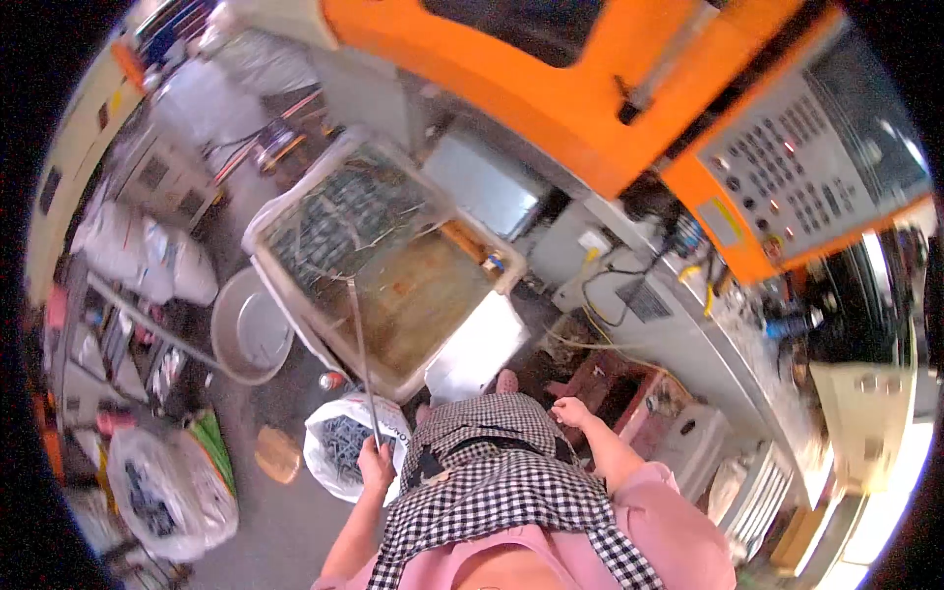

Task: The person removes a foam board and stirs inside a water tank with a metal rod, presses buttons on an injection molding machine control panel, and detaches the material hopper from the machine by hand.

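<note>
My left hand (374,464) is wrapped round the lower end of a long thin rod (360,344). The rod slants up over a large pale tub (307,342), its far end over the tub's near left part. Inside the tub, many grey-green parts (344,197) lie in the far left portion, and brownish liquid (418,295) shows in the rest. My right hand (568,411) hangs apart from the tub beside my checked apron, fingers loosely curled with nothing visible in them. Close to my left hand stands a white bag of grey parts (342,447).
An orange machine (531,93) with a control panel (787,162) rises behind and right. A round basin (258,329) stands left of the tub. Another bag of grey parts (172,492) sits lower left. A reddish stool-like box (615,393) is near my right hand.
</note>
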Motion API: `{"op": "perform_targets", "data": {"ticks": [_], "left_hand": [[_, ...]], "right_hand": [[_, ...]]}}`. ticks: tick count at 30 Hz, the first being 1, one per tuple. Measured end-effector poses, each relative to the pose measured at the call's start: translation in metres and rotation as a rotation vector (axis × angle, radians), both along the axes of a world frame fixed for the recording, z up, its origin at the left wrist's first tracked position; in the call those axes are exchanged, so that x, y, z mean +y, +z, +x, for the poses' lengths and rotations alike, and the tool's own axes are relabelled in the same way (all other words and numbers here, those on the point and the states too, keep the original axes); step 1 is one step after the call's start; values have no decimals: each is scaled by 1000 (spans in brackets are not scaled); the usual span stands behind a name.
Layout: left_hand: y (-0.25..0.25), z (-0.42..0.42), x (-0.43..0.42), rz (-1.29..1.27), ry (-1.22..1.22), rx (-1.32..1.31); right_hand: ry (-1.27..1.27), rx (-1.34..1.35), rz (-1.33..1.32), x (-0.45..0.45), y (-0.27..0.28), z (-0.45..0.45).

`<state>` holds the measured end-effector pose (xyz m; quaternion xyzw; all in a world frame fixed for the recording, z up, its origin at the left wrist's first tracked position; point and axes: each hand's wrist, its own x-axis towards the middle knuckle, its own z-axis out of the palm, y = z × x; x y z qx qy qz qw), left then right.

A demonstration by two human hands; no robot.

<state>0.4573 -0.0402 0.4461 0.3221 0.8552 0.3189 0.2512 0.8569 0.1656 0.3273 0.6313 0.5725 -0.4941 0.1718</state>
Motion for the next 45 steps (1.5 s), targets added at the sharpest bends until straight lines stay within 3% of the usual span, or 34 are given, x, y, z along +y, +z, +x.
{"op": "perform_targets", "data": {"ticks": [1, 2, 3, 4, 6, 8, 9, 10, 11, 15, 19, 21, 30, 32, 33, 34, 36, 38, 42, 45], "left_hand": [[-22, -1, -9, -71, 32, -43], [-21, 1, -2, -139, 58, -81], [-54, -4, -8, -120, -68, 94], [-154, -27, -27, -104, 65, -141], [-111, -13, 11, -269, -35, 153], [-130, -17, 32, -205, -66, 144], [-174, -27, 30, -55, -109, 210], [-264, -59, 25, 24, -157, 62], [-255, -57, 45, -72, 113, -405], [-223, -51, 53, -272, -67, -667], [-235, -55, 42, -506, -136, -705], [-239, -54, 38, -573, -144, -685], [-233, -17, 31, -655, -72, -570], [-228, -7, 32, -655, -61, -559], [-227, -3, 31, -654, -63, -555], [-227, 1, 31, -648, -66, -553], [-224, 9, 43, -616, -67, -550], [-222, 14, 59, -580, -74, -547], [-226, 13, 88, -535, -121, -546], [-239, 3, 99, -579, -214, -528]], "right_hand": [[190, -12, 130, -8, -22, 14], [132, -20, 148, -15, -21, 22], [149, -48, 120, -19, -18, 26], [168, -74, 89, -21, -15, 29], [186, -94, 98, -27, -4, 34], [218, -94, 184, -32, 3, 40], [189, -98, 141, -31, 3, 43], [88, -99, 92, -31, 8, 45], [75, -91, 129, -33, 17, 48], [120, -84, 229, -46, 13, 71], [287, -59, 315, -65, -6, 104], [250, -75, 261, -70, -11, 120], [203, -137, 154, -44, -27, 176], [743, -148, 470, -33, -72, 190], [425, -134, 250, -19, -64, 186], [375, -78, 337, -10, -69, 185], [-8, -36, 149, 18, -27, 168], [-166, 44, 125, 30, -13, 157], [-309, 94, 14, 30, 3, 147], [-190, 29, 21, 5, -3, 150]]}}
